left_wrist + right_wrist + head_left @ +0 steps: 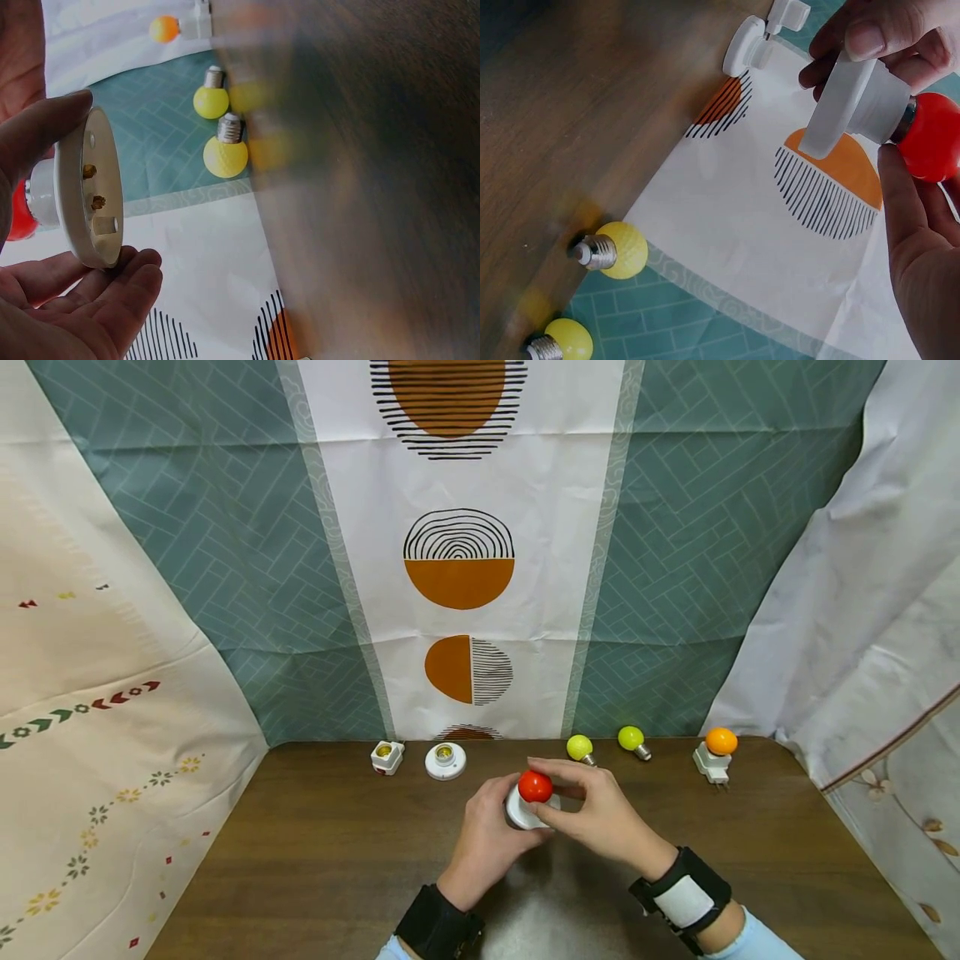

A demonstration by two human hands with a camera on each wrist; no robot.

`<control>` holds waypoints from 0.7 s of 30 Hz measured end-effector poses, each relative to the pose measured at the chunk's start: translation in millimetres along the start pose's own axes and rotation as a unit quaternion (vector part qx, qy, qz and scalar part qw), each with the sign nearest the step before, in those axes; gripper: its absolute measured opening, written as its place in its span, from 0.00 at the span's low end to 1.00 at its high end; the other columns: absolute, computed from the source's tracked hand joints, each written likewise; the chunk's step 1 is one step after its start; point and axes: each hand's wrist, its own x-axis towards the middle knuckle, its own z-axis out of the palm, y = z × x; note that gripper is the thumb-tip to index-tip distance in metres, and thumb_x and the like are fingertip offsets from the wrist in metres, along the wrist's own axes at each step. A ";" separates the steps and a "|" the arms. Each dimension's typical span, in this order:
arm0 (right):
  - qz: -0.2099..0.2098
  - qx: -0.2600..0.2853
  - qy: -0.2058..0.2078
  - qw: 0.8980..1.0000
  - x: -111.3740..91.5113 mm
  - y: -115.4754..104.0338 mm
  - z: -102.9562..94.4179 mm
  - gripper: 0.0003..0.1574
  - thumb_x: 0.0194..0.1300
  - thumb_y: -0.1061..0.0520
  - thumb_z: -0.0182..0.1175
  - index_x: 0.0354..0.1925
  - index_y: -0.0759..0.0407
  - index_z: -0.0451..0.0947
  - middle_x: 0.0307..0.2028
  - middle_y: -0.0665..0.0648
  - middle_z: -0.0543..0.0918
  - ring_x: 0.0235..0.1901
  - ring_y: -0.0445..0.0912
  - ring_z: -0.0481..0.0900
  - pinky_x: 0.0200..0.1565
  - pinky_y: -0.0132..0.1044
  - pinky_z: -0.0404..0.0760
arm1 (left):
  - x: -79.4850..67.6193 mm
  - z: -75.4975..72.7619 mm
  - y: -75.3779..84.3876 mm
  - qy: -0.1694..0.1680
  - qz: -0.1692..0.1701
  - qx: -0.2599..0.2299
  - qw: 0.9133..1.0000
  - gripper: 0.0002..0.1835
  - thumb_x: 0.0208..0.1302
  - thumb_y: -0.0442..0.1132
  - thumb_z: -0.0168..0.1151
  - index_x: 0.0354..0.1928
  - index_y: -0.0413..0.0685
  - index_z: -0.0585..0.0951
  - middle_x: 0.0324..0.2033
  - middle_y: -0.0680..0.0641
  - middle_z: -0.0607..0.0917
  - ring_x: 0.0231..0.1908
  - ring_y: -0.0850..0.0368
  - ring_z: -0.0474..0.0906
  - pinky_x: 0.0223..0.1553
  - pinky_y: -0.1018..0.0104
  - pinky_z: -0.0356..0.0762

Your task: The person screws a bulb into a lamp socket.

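Above the table, my left hand (487, 828) grips a white round lamp holder (840, 109) by its rim, thumb on one side and fingers on the other. A red bulb (536, 786) sits in the holder's socket, with a little of its metal base showing in the right wrist view. My right hand (611, 818) pinches the red bulb between thumb and fingers. In the left wrist view the holder's hollow underside (105, 187) with brass terminals faces outward.
Toward the table's back edge stand a square white lamp holder (387, 757) and another round one (446, 761). Two yellow bulbs (579, 747) (631, 738) lie behind my right hand. An orange bulb (722, 742) in a white plug socket (712, 764) stands at the right.
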 end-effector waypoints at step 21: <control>-0.003 -0.016 0.047 0.999 0.7 12.6 2.1 0.29 0.48 0.47 0.71 0.51 0.46 0.78 0.47 0.45 0.79 0.45 0.42 0.77 0.40 0.37 0.77 | 0.3 -0.6 0.5 -0.002 -0.006 -0.004 1.000 0.38 0.38 0.50 0.76 0.56 0.54 0.74 0.46 0.57 0.75 0.44 0.61 0.71 0.45 0.64 0.71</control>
